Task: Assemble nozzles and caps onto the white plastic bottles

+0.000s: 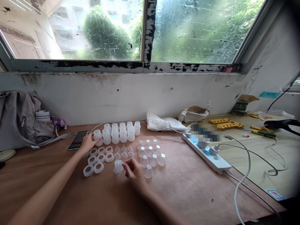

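Observation:
On the left, my left hand reaches to the front-left frosted plastic bottle, thumb and fingers closed about its side. More such bottles stand upright in rows beside it. My right hand pinches the right edge of a stack of thin clear plastic discs at the front. White screw rings lie in rows below my left hand. Clear bottle nipples point upward between the rings and several clear domed caps. How many discs my right fingers hold is hard to see.
A phone lies left of the bottles, near a grey backpack. To the right are a white power strip with plugs and trailing cables, a white plastic bag, a cloth pouch and yellow plastic pieces.

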`<state>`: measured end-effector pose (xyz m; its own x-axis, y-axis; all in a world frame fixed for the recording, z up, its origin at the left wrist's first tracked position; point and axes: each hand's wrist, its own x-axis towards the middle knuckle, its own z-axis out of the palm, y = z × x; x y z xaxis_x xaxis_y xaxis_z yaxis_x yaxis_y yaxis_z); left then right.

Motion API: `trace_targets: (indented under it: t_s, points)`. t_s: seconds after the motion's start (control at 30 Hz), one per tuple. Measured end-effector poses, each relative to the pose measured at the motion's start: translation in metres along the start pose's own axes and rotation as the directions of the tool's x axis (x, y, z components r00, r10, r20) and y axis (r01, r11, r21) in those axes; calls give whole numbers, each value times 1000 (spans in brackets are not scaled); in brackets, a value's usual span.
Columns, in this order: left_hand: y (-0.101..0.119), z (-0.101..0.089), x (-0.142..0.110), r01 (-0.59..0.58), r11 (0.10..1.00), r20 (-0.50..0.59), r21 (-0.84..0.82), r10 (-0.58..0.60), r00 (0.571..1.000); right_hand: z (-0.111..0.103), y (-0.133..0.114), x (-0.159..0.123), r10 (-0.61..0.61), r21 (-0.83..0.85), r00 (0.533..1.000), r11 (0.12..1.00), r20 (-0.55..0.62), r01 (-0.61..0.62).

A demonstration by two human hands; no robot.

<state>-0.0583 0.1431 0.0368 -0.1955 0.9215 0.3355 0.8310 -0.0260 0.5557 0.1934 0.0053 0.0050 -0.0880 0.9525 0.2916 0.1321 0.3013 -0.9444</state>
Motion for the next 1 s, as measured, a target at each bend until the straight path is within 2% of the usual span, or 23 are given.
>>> trace_targets:
  t_s: [0.07, 0.17, 0.2, 0.23, 0.27, 0.33, 0.37, 0.43, 0.5, 0.63, 0.7, 0.87, 1.0]
  points:
    - [4, -4, -3, 15, 1000, -21, 0, -15, 1000, 0, 0, 0, 2, 16, 1000, 1000, -3, -2]
    - [14, -15, -20, 3, 999, -135, -42, -9, 991, 0, -1, 0, 0, 45, 1000, 999, -25, 1]
    - [18, -19, -30, -50, 993, -208, -105, 27, 978, -1, -1, 0, -1, 56, 999, 998, -39, 3]
    - [24, -23, -43, -116, 981, -229, -155, 79, 970, -1, -1, 0, -2, 68, 999, 998, -54, 6]
    - [29, -27, -56, -168, 968, -212, -189, 127, 969, -1, -2, 0, -2, 82, 997, 997, -71, 8]
    - [41, -32, -86, -242, 948, -88, -207, 229, 969, -2, -2, 1, -5, 109, 995, 994, -103, 16]
    - [47, -33, -100, -293, 936, -32, -196, 292, 956, -3, -1, 1, -9, 117, 993, 993, -121, 23]
    - [56, -31, -123, -425, 886, 73, -184, 444, 893, -4, 0, 2, -23, 122, 987, 992, -157, 42]
    - [60, -26, -138, -466, 863, 119, -197, 493, 862, -5, 1, 4, -35, 129, 983, 990, -179, 59]
    - [55, -16, -150, -367, 899, 162, -239, 410, 898, -7, 4, 5, -54, 138, 985, 988, -161, 76]
    - [50, -14, -151, -340, 904, 193, -258, 393, 899, -7, 5, 5, -66, 120, 990, 990, -125, 81]
    - [44, -15, -153, -371, 891, 194, -261, 425, 884, -7, 6, 4, -88, 29, 996, 996, -32, 89]
    - [45, -18, -154, -378, 891, 196, -252, 430, 882, -8, 6, 3, -94, -41, 996, 995, -10, 93]
